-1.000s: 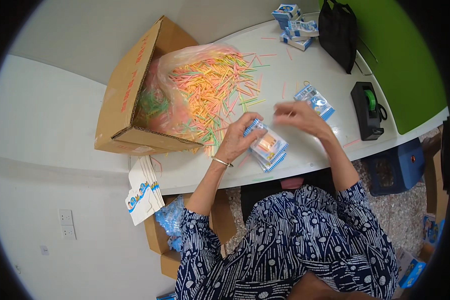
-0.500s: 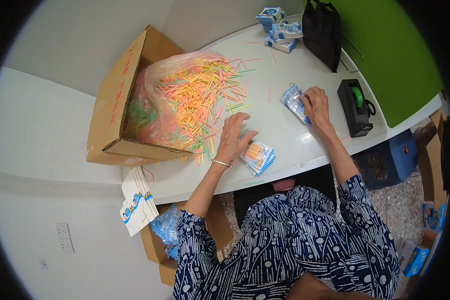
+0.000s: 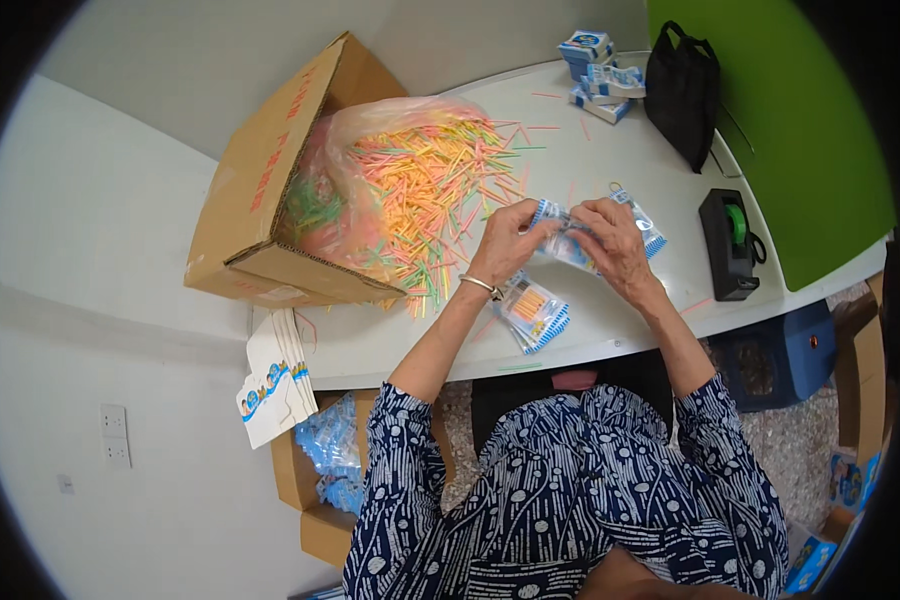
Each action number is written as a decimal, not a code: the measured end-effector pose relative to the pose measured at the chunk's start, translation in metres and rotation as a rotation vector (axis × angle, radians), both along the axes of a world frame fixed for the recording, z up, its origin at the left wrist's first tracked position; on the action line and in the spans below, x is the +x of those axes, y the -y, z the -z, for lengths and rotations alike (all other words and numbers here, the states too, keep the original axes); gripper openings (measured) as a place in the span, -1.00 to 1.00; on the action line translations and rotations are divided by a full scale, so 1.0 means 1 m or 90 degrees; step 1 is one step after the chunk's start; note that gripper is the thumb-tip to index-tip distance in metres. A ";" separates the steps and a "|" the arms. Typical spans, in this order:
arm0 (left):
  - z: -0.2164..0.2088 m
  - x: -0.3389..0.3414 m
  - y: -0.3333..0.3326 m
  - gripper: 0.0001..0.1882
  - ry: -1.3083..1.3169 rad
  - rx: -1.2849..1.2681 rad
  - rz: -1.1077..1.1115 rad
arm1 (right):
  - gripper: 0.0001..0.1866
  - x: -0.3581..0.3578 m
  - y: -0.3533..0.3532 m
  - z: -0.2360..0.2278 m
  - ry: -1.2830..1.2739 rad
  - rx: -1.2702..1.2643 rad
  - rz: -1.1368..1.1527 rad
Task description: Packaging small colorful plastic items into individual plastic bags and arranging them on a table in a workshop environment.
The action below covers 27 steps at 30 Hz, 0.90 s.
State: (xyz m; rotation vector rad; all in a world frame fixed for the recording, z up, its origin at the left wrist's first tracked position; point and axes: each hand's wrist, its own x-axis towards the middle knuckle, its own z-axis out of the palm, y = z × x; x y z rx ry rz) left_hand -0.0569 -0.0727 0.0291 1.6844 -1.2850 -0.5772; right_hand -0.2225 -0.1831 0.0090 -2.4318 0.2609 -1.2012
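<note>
Over the table, a small clear plastic packet with blue-and-white print (image 3: 562, 248) is pinched at its edges between my two hands. My left hand (image 3: 506, 243), with a bangle at the wrist, closes thumb and fingers on the left end. My right hand (image 3: 615, 250) grips the right end, its fingers bent. Just below my left hand lies a small pile of similar packets (image 3: 533, 310), the top one showing orange sticks inside. More blue-and-white packets (image 3: 642, 222) rest beside my right hand, partly covered by it.
A tipped cardboard box (image 3: 260, 180) with a plastic liner spills coloured sticks (image 3: 425, 185) across the table (image 3: 660, 290). Farther right are small boxes (image 3: 602, 85), a black bag (image 3: 682, 95) and a tape dispenser (image 3: 730, 245). White printed cartons (image 3: 275, 385) hang at the left edge.
My right hand has come left off the packets there, bringing one packet. My left hand has moved up and right and taken its other end. The view has shifted slightly.
</note>
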 end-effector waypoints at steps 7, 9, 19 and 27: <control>0.006 -0.007 -0.021 -0.84 -0.068 -0.040 -0.072 | -0.73 0.015 0.002 0.004 -0.143 0.493 -0.168; 0.006 -0.006 -0.024 -0.84 -0.012 -0.052 -0.093 | -0.74 0.021 0.001 0.007 -0.159 0.563 -0.217; 0.016 0.030 -0.024 -0.82 0.184 0.014 -0.148 | -0.72 0.043 -0.002 0.028 -0.169 0.638 -0.238; 0.016 0.114 0.001 -0.59 0.714 0.226 -0.179 | -0.68 0.046 -0.001 0.041 -0.147 0.618 -0.174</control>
